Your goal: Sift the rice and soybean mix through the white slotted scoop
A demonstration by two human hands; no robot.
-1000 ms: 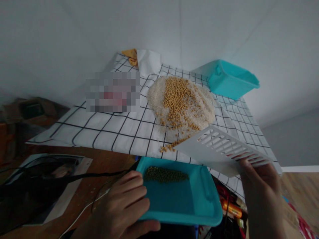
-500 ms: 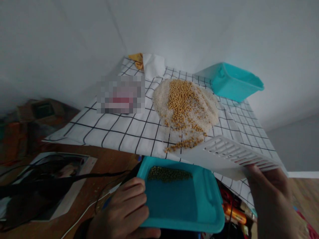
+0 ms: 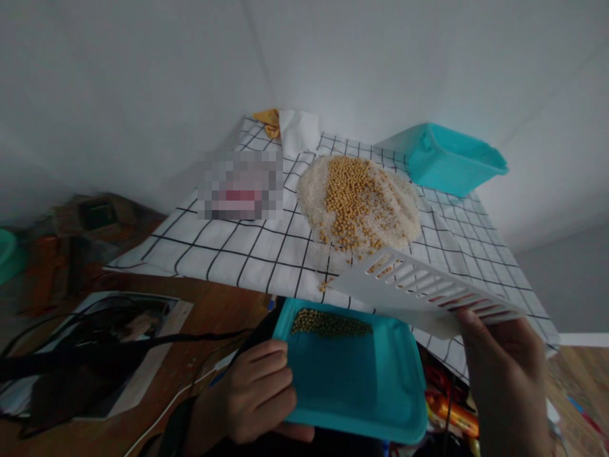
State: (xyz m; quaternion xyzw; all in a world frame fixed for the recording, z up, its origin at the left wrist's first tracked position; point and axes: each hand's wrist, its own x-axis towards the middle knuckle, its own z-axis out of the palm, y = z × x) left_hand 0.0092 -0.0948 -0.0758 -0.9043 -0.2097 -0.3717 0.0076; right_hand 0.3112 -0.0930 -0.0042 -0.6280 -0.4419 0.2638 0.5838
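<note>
My left hand (image 3: 261, 390) is closed round the left rim of a teal plastic bin (image 3: 328, 377), held just below the table's front edge. Small greenish beans (image 3: 333, 325) lie along the bin's far side, lighter at the left end. In my right hand (image 3: 507, 362) is a white slotted plastic panel (image 3: 404, 295), pinched at its right end and tilted over the front of the table. The panel partly covers some loose yellow soybeans (image 3: 326, 284). Behind it, a heap of soybeans (image 3: 349, 193) lies on pale, rice-like grains (image 3: 311, 184).
A white checked cloth (image 3: 228, 244) covers the table. A second teal bin (image 3: 442, 165) stands at the back right by the wall. White cloth (image 3: 299, 130) and a yellow piece (image 3: 270, 120) lie at the back. At left is a blurred-out item (image 3: 240, 190); cables and boxes lie below.
The panel in my right hand has moved left and slightly forward over the loose soybeans at the table's edge. Fewer of them show now. The view has shifted a little.
</note>
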